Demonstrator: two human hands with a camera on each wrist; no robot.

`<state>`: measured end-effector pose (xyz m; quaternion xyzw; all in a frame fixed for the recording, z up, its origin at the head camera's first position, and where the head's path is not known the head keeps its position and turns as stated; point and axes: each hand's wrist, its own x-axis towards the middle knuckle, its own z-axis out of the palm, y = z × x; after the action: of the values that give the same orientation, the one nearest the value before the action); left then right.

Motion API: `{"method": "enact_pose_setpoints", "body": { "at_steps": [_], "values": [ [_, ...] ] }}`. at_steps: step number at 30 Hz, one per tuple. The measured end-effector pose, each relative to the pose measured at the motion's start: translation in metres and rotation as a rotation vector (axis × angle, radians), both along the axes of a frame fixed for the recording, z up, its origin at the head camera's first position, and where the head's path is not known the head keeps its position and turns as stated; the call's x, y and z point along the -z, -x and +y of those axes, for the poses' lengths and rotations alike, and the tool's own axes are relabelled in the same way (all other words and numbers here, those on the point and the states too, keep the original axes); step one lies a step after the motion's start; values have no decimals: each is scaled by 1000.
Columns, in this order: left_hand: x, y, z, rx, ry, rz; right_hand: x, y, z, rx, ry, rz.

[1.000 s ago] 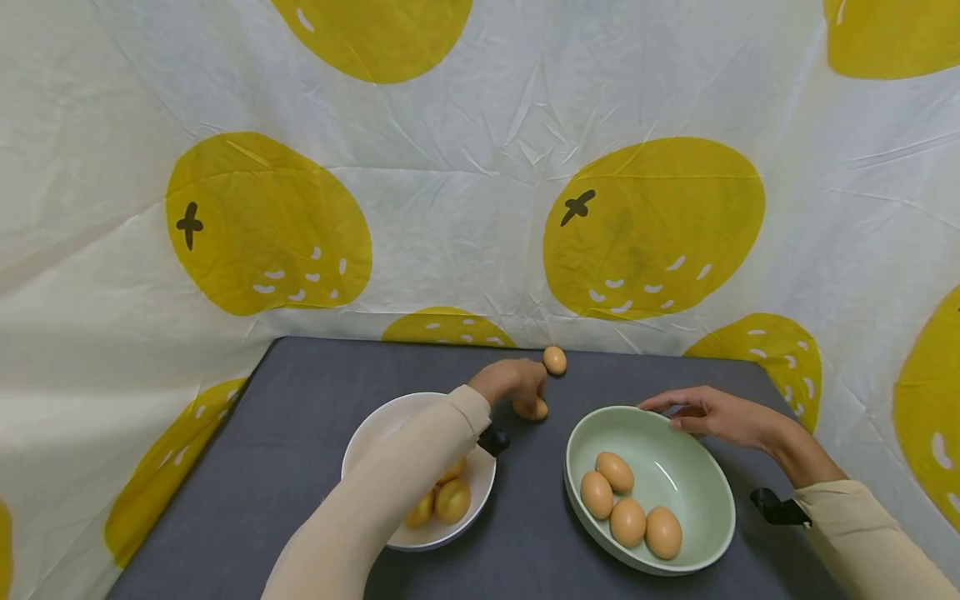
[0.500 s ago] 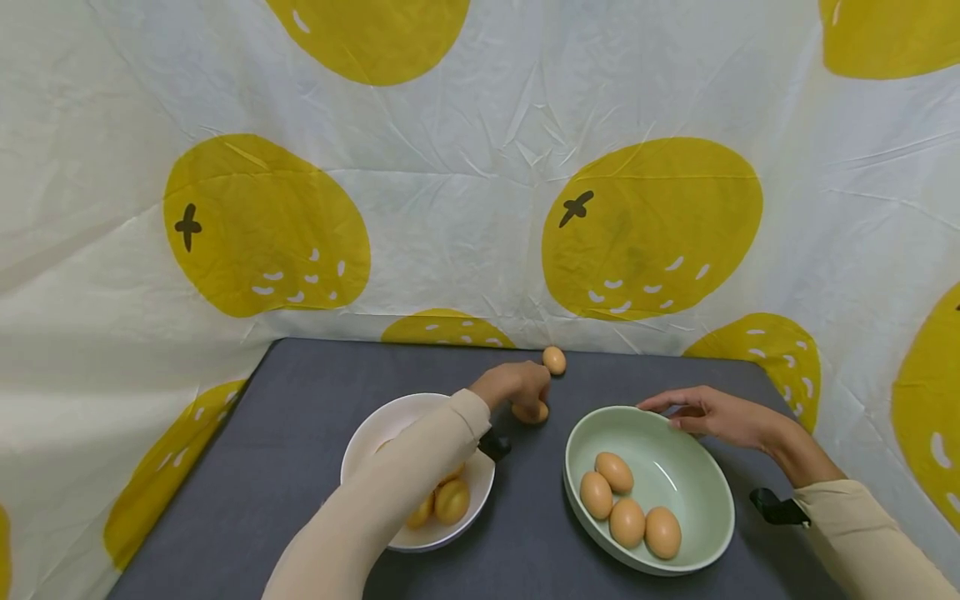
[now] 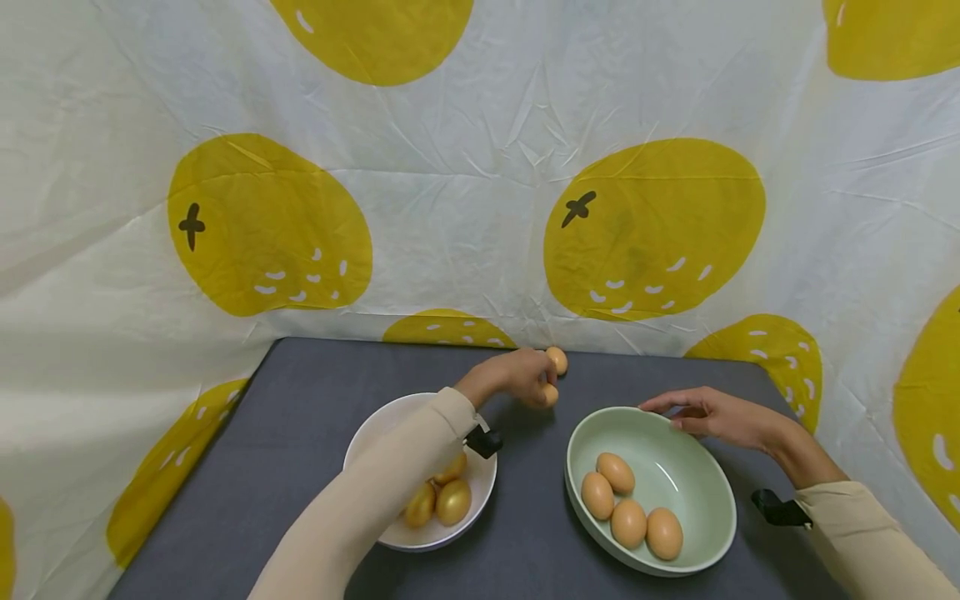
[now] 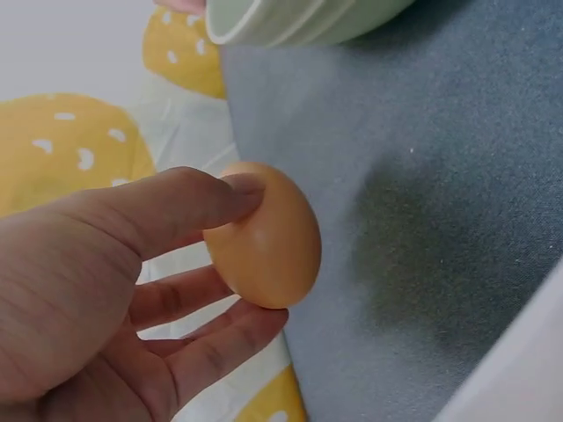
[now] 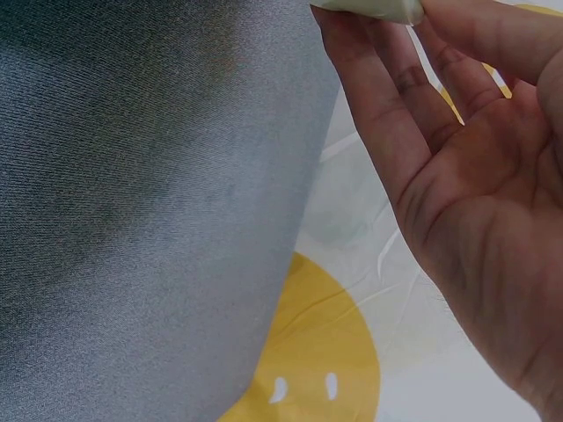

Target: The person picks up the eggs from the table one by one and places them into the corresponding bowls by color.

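My left hand [image 3: 519, 375] pinches a brown egg [image 4: 268, 237] between thumb and fingertips, raised off the table with its shadow below. Just behind that hand, another brown egg [image 3: 557, 360] lies near the table's back edge. My right hand [image 3: 716, 415] grips the far rim of a pale green bowl [image 3: 693, 467], thumb on one side and fingers on the other. Several brown eggs [image 3: 628, 523] sit together in the bowl's near left part. Under my left forearm stands a white bowl [image 3: 382, 425] with several golden eggs [image 3: 453, 502], partly hidden by the sleeve.
The dark grey table [image 3: 315, 392] ends at a white cloth backdrop [image 3: 457, 242] with yellow fruit prints, close behind the far egg. Small black wrist cameras sit under both sleeves.
My left hand has lifted the egg from the table and moved it slightly back, toward the far egg. My right hand and the green bowl have stayed in place.
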<state>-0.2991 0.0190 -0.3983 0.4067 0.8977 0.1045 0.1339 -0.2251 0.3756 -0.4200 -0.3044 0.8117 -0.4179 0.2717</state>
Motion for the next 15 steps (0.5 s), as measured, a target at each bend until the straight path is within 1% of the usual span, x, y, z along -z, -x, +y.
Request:
{"method": "enact_pose_setpoints", "body": {
  "at_steps": [5, 8, 12, 15],
  "values": [
    [-1, 0, -4, 10, -64, 3, 0, 0, 0, 0, 1, 2],
    [-1, -2, -5, 38, -100, -4, 0, 0, 1, 7, -5, 0],
    [-5, -7, -6, 72, -142, -17, 0, 0, 0, 9, -5, -7],
    [-8, -12, -5, 83, -154, -26, -1, 0, 0, 2, 3, -9]
  ]
}}
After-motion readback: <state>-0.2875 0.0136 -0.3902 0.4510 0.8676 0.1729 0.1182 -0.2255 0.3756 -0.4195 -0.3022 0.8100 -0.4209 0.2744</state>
